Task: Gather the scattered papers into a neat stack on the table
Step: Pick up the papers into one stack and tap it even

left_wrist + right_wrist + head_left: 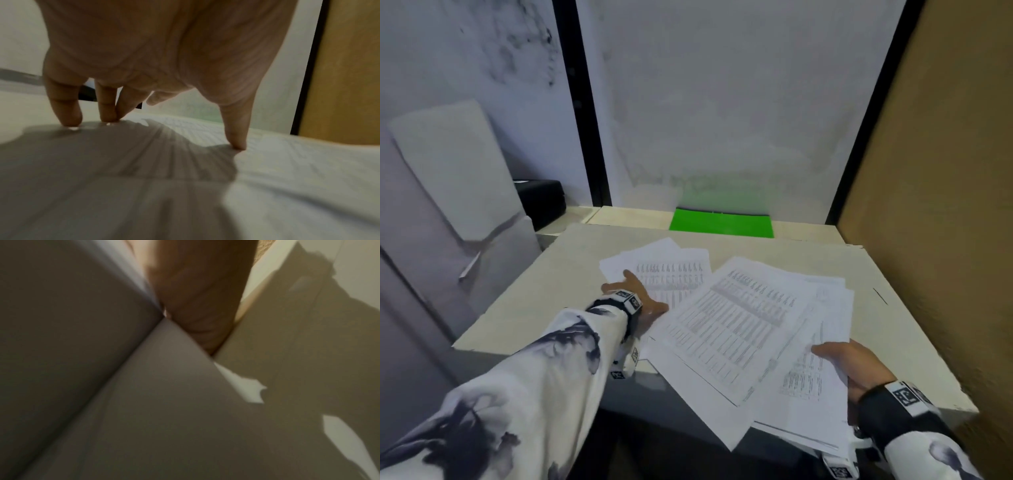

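Printed white papers lie fanned over the pale table point(544, 284). A loose bundle of sheets point(743, 329) reaches over the table's front edge; my right hand point(849, 363) grips its near right corner, thumb on top. In the right wrist view only the sheets' undersides point(144, 402) and part of that hand point(197, 296) show. Further left, other sheets point(674, 270) lie flat. My left hand point(635, 291) rests on them with fingers spread. Its fingertips point(71, 123) press on the paper point(287, 170) in the left wrist view.
A green folder point(720, 224) lies at the back of the table against a white wall. A brown board point(941, 205) stands along the right side. A black box point(541, 202) and pale panels point(455, 178) sit at the left.
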The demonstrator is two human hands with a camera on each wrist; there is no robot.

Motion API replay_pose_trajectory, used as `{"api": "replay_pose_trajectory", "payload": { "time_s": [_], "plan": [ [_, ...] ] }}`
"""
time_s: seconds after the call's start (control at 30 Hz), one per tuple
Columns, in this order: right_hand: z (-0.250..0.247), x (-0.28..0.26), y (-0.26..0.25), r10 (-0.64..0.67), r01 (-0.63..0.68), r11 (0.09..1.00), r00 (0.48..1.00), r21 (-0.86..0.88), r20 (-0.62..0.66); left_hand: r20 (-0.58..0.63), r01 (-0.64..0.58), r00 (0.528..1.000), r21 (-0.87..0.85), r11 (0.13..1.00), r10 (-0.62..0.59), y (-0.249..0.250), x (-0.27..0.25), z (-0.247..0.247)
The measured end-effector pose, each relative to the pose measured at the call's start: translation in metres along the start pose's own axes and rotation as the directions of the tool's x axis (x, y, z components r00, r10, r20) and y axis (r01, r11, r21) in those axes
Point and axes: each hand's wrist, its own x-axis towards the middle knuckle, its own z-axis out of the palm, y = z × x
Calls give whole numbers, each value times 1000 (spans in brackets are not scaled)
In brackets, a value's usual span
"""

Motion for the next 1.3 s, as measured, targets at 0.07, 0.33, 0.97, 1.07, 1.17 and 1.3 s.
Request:
{"api": "replay_pose_trajectory", "payload": {
  "time_s": [0.07,0.33,0.97,1.07,1.17,1.3],
  "plan": [
    [3,0,0,0,1,1000,1000,21,-24,1,-45,999,7,999,45,10,3,0],
    [12,5,2,-135,129,986,989,-105,-56,5,-187,982,34,982,187,16,-5,-5],
    [-44,-10,-5,-24,6,991,990,-133,-136,104,-210,974,101,972,200,52,-9,-20],
    [-39,-7,-6,-81,28,967,977,-254,-199,91,-213,974,91,973,205,65,-14,-8],
    [-43,-3,-6,-72,6,959,972,-283,-223,-8,-229,973,112,967,232,77,-20,9],
    [-46,-2,-3,-84,5,953,965,-303,-247,25,-246,969,38,969,245,92,-25,1]
  ]
}}
